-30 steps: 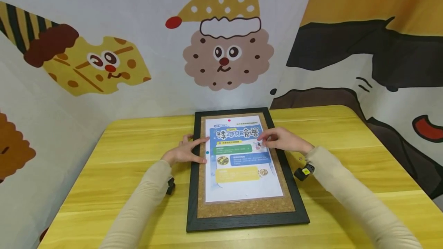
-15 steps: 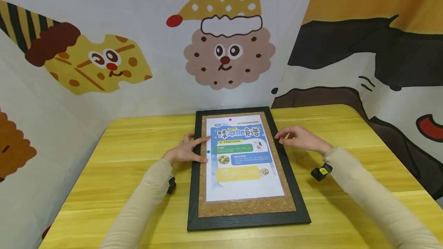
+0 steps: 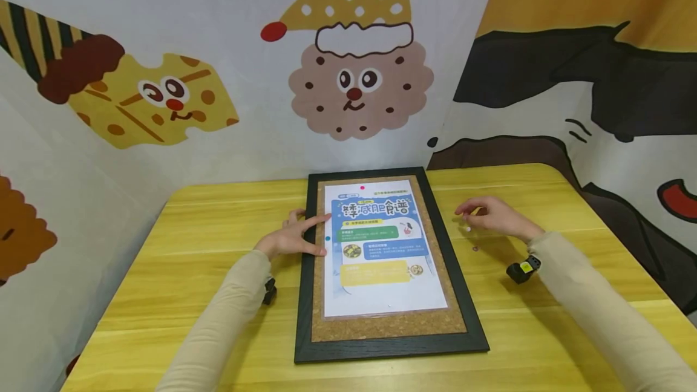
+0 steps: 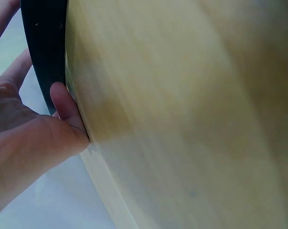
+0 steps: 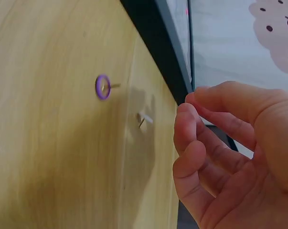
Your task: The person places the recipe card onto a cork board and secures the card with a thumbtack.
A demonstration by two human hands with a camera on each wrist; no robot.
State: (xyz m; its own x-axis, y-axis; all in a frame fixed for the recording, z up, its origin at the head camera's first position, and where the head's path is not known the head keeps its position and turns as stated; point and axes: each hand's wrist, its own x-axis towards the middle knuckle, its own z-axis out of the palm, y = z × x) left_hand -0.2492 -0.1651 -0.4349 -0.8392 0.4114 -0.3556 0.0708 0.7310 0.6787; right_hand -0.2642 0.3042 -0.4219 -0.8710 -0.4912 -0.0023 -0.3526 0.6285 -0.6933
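A printed poster lies on a cork board with a black frame. My left hand rests over the frame's left side, thumb and index finger spread onto the poster's left margin. A teal tack sits between those two fingertips. To the right of the board, my right hand hovers low over the table, fingers loosely bent, nothing visible between thumb and index finger. In the right wrist view, a purple thumbtack and a white thumbtack lie on the tabletop just beyond its fingertips.
A pink-red tack is at the poster's top, and a small pale tack near its bottom. The yellow wood-grain table meets a cartoon-printed backdrop along its far side.
My right hand has moved right, from the poster's right edge across the frame to above the table by the loose thumbtacks. My left hand has stayed at the poster's left margin.
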